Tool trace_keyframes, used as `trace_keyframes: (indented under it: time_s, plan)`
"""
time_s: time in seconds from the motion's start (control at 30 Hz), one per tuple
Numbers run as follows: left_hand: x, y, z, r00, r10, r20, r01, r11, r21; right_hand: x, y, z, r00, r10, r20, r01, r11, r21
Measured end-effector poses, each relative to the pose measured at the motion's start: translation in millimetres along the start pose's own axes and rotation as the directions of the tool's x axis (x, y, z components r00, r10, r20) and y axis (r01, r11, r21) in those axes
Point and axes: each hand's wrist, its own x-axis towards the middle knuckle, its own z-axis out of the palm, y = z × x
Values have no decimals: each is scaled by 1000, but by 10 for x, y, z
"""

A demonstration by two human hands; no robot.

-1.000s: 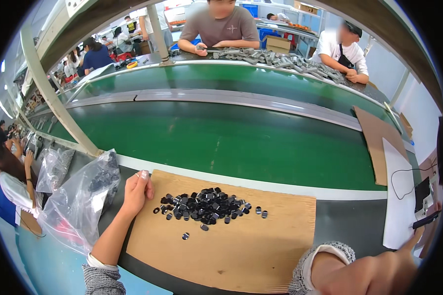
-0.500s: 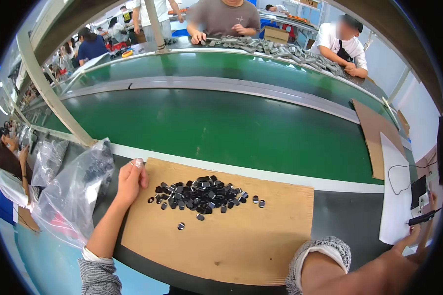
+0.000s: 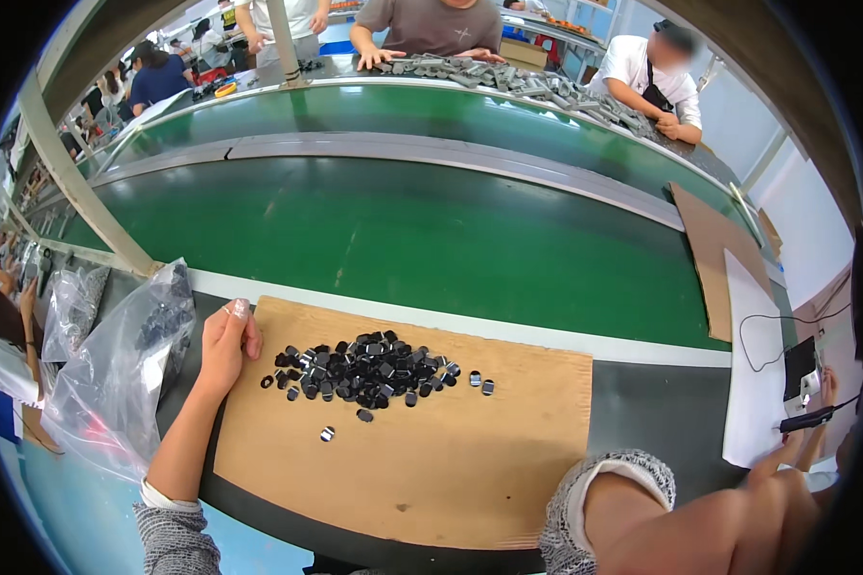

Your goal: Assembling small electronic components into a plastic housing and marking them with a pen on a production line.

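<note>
**Left hand resting at the board's edge, right hand out by the paper**

The left hand [image 3: 225, 345] is lying at the left edge of the cardboard [image 3: 431, 450], fingers curled loosely together and narrow, with something small and pale showing at the fingertips; whether it is gripping that bit I cannot tell. A heap of small black parts [image 3: 369, 364] is sitting on the cardboard's upper half, just right of that hand, with a few strays lying apart: two to the heap's right and one nearer the person. The cardboard is lying on the dark tabletop [image 3: 662, 402].

Left of the cardboard, a clear plastic bag [image 3: 115, 374] holding more dark parts is slumping against the hand's outer side.

The right forearm is crossing the lower right corner, well apart from the cardboard. The right hand [image 3: 815, 412] is reaching to the far right beside a white paper sheet [image 3: 753, 374], near a dark pen-like tool; its grip is too small and bent by the lens to tell.

Beyond the cardboard, a green conveyor belt [image 3: 431, 230] is running across, and other people are working on its far side.
</note>
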Motion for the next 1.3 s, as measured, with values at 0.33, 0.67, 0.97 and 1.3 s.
trace_keyframes:
  time_s: [0.33, 0.67, 0.97, 1.3]
  plan:
    - [-12, -27, 7, 1000, 16, -22, -15, 999, 41, -36, -117, -64, 999, -11, 41, 7, 997, 76]
    - [9, -38, -5, 999, -1, -34, 1, 1000, 13, 0, -57, 66, 998, 15, 54, -23, 990, 142]
    - [16, -30, -58, 1000, 24, 2, -25, 999, 34, 155, 19, 72, 995, 53, 82, -69, 975, 210]
    - [-3, 20, 25, 1000, 21, -9, -20, 992, 127, 592, 206, 178, 987, -30, 156, -48, 880, 472]
